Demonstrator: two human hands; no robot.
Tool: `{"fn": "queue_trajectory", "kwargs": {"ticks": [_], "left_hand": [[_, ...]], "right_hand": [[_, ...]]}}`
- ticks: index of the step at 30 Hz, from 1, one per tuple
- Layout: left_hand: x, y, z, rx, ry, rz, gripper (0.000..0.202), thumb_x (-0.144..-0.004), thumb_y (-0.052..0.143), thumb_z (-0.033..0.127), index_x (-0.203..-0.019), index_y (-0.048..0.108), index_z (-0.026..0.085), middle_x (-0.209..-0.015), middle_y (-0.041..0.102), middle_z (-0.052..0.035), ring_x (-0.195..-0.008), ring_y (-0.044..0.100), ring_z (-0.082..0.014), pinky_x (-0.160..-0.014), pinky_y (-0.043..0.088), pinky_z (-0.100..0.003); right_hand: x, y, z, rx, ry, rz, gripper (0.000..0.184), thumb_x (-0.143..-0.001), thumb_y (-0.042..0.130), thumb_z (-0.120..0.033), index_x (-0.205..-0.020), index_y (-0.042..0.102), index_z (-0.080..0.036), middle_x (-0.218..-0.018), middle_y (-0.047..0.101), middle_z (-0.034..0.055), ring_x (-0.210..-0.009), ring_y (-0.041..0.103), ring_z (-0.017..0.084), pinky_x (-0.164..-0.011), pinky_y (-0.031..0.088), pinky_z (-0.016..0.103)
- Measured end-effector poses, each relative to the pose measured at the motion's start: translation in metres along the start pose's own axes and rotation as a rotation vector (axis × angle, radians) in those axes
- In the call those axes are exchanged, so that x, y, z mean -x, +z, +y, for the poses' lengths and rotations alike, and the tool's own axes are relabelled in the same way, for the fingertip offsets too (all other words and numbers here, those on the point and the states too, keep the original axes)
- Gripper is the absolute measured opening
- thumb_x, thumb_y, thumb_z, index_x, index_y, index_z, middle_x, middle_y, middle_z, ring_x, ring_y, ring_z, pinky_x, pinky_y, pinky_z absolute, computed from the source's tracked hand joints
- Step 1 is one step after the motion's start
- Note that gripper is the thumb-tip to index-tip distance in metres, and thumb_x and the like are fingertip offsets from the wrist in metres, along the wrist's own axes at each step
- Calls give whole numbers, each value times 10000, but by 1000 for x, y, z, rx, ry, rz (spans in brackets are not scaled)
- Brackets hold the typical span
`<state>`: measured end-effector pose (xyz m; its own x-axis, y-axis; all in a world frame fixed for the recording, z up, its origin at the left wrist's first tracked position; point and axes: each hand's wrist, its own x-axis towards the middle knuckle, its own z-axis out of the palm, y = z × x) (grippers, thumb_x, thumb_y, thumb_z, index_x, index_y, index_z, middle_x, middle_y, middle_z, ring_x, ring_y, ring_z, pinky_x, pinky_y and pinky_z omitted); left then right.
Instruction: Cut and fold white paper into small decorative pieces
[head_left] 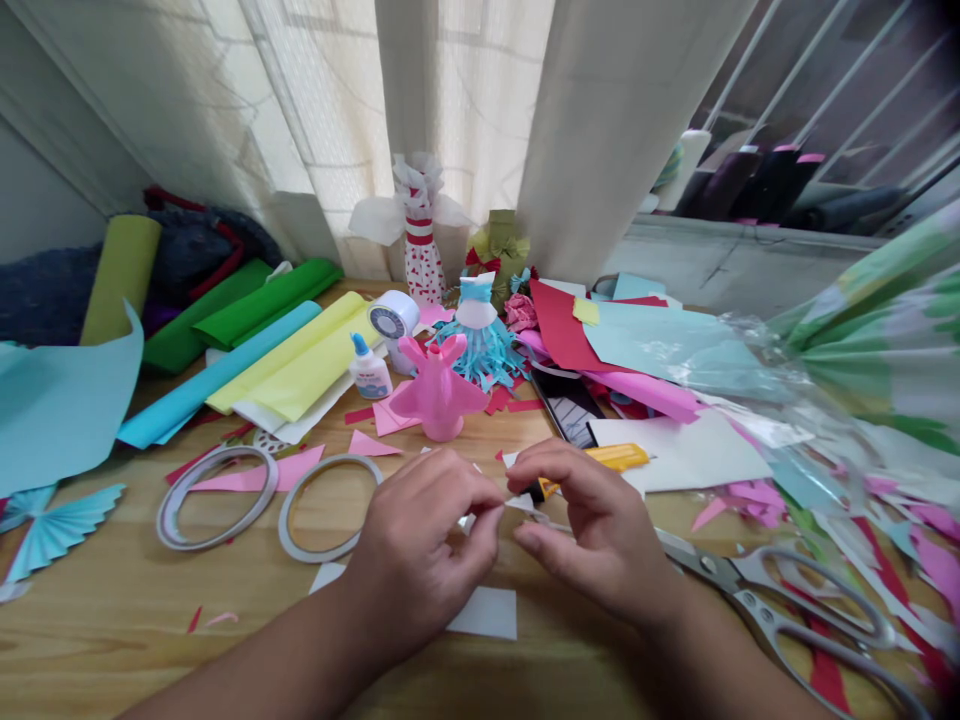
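Note:
My left hand (435, 535) is closed, thumb and forefinger pinched on a small thin white strip (517, 503); paper or tape, I cannot tell. Facing it, my right hand (589, 525) has thumb and forefinger apart, curved around the strip's free end without visibly gripping it. Behind the right fingers lies a yellow and black box cutter (619, 457). Large scissors (720, 575) rest partly under the right hand. White paper pieces (487, 612) lie below the hands. Just beyond them stands a pink paper-covered figure (442, 395).
Two tape rolls (217, 498) lie at left. A glue bottle (370, 370) and rolled coloured paper (292, 355) sit further back. A blue fringed paper figure (480, 340) and wrapped bottle (422, 250) stand near the curtain. Paper sheets, scraps and a phone (566, 408) crowd the right.

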<state>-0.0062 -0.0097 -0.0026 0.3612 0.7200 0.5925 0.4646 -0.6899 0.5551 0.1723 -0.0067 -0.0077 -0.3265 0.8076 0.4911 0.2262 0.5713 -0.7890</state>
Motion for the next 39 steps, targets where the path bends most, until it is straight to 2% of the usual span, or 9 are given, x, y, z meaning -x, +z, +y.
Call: {"fn": "queue_trajectory", "kwargs": {"ticks": [4, 7, 10, 14, 21, 31, 34, 36, 39], "left_hand": [[0, 0, 1, -13, -11, 0, 115, -761, 556, 59, -730, 571, 169, -663, 599, -20, -632, 540, -136, -603, 408, -268], [-1, 0, 2, 12, -38, -5, 115, -759, 556, 58, -725, 584, 164, -654, 600, -13, -614, 534, -124, -587, 407, -254], [-2, 0, 1, 31, -65, -6, 120, -749, 556, 48, -718, 586, 161, -646, 595, -4, -603, 530, -114, -579, 409, -242], [-2, 1, 0, 42, -28, 40, 129, -738, 556, 33, -701, 585, 154, -638, 592, -3, -592, 526, -110, -566, 404, -238], [-2, 1, -1, 39, -43, 23, 106, -751, 573, 58, -714, 603, 152, -634, 590, -5, -595, 522, -114, -567, 405, -245], [-2, 0, -4, 68, -11, 8, 113, -759, 579, 49, -737, 627, 149, -660, 587, -12, -622, 525, -117, -577, 408, -245], [-7, -8, -7, 26, -12, 61, 108, -744, 599, 41, -741, 632, 144, -693, 571, -11, -664, 529, -116, -622, 422, -244], [-11, -12, -10, -25, -39, 131, 104, -737, 616, 48, -754, 640, 147, -748, 549, -16, -715, 530, -119, -664, 428, -248], [-15, -16, -13, -80, -77, 216, 89, -734, 633, 77, -734, 642, 165, -805, 520, -21, -784, 518, -136, -729, 429, -276]], "right_hand": [[-3, 3, -1, 24, 1, 31, 117, -746, 614, -134, -843, 636, -194, -747, 638, 40, -712, 594, 171, -649, 491, 313], [-3, 2, 0, 40, -18, 47, 103, -757, 595, -102, -774, 642, -192, -675, 625, 20, -664, 587, 155, -631, 487, 298], [-2, 0, -1, 46, -48, 44, 112, -745, 613, -104, -813, 642, -188, -727, 636, 31, -712, 599, 165, -670, 492, 312], [-2, -2, -1, 45, -64, 22, 176, -730, 645, -145, -902, 636, -182, -814, 642, 60, -774, 600, 188, -700, 493, 331], [-4, 1, 0, 78, -59, 25, 94, -787, 587, -113, -773, 633, -193, -683, 619, 25, -662, 574, 153, -638, 467, 298], [-1, 0, 1, 76, -65, 32, 98, -790, 598, -129, -848, 626, -202, -749, 632, 30, -731, 583, 163, -675, 470, 309], [-1, -5, 3, 121, -18, 108, 122, -799, 595, -141, -905, 611, -200, -803, 628, 36, -773, 580, 165, -698, 461, 306], [-1, -9, 5, 182, 14, 133, 90, -807, 582, -131, -866, 608, -194, -788, 621, 32, -752, 573, 156, -686, 451, 294], [-2, -9, 9, 298, 25, 5, 88, -798, 570, -105, -771, 606, -180, -738, 611, 31, -718, 554, 154, -672, 436, 298]]}}
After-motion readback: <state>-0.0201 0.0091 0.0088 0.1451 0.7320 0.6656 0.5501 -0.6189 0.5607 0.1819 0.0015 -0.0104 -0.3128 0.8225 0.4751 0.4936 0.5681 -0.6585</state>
